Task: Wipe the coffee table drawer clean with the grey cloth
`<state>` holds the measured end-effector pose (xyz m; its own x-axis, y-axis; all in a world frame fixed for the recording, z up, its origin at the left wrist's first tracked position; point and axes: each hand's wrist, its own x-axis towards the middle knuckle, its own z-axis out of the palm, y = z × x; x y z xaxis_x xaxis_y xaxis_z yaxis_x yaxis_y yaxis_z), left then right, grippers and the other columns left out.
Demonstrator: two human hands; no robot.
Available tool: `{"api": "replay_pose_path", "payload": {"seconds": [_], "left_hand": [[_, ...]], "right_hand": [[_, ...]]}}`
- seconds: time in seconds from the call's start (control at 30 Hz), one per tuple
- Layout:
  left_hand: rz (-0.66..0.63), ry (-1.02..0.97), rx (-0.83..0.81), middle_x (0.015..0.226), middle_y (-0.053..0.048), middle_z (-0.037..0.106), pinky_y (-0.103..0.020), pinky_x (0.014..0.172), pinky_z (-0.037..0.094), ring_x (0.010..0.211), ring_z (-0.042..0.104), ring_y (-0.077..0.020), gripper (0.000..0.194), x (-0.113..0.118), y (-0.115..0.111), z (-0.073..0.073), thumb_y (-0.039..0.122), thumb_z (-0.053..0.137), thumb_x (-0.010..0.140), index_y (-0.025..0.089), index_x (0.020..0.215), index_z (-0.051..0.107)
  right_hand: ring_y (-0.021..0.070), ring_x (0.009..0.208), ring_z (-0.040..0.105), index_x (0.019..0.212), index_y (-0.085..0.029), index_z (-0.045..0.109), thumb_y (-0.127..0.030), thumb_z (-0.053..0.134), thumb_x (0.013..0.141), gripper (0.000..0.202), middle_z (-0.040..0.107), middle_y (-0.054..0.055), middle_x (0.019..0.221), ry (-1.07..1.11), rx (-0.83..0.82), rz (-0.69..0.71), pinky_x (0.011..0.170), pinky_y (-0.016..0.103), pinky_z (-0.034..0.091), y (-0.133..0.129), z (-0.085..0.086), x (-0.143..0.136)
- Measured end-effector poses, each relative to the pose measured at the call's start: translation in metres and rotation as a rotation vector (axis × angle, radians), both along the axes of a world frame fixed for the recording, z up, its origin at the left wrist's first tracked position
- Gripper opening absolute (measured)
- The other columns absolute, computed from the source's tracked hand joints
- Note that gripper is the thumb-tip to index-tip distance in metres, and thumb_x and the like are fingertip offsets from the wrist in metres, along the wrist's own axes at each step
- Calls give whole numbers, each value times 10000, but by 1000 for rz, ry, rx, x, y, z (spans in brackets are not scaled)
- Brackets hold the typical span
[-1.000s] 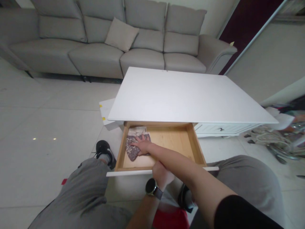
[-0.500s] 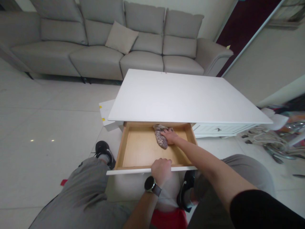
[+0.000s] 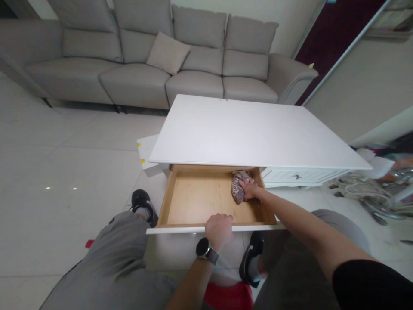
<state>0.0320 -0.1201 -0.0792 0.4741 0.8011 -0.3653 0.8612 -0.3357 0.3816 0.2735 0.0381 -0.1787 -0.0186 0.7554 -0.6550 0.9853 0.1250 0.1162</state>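
Observation:
A pulled-out wooden drawer juts from the white coffee table. My left hand, with a watch on its wrist, is closed over the top of the drawer's white front edge. Inside the drawer, towards its right wall, my right hand presses a brown-and-white patterned cloth against the wooden bottom. The cloth is bunched beneath the palm and fingers, and part of it is covered by them.
A grey sofa with a loose cushion stands behind the table. On the floor at the table's left is a white box. Coiled hoses or cords lie at the right. Something red is below me.
My right hand has slid the cloth from the drawer's middle to the right, near its right wall. My left hand keeps its place on the drawer front.

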Motion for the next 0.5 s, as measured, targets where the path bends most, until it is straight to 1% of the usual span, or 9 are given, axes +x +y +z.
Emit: {"api": "replay_pose_path", "payload": {"seconds": [0.13,0.23,0.33,0.5], "left_hand": [[-5,2,13,999,-109,759,-397,815,553,977,701,-282,276,0,0,0,239,581,786,216,1019,727],[-3,9,-5,1017,-110,755,-403,827,550,993,696,-283,284,0,-1,1,234,569,795,215,1031,726],[0,11,-16,1029,-114,751,-404,842,545,1008,691,-282,290,0,0,3,230,565,799,214,1041,724],[0,17,-15,1023,-111,744,-387,842,538,1002,689,-273,279,0,0,4,234,586,794,212,1038,719]], "right_hand": [[505,1474,147,1623,-313,112,-379,829,545,1297,165,178,1635,2,-4,-8,1107,685,247,0,-4,3],[506,1470,154,1614,-307,145,-390,830,540,1277,181,178,1627,11,11,-8,1101,691,248,-2,-6,4],[502,1462,175,1599,-310,187,-400,834,540,1244,191,179,1621,14,22,-4,1094,686,263,-3,-5,3],[508,1467,162,1590,-318,200,-454,852,533,1249,180,182,1625,8,17,-5,1090,685,270,-4,-2,2]]}}
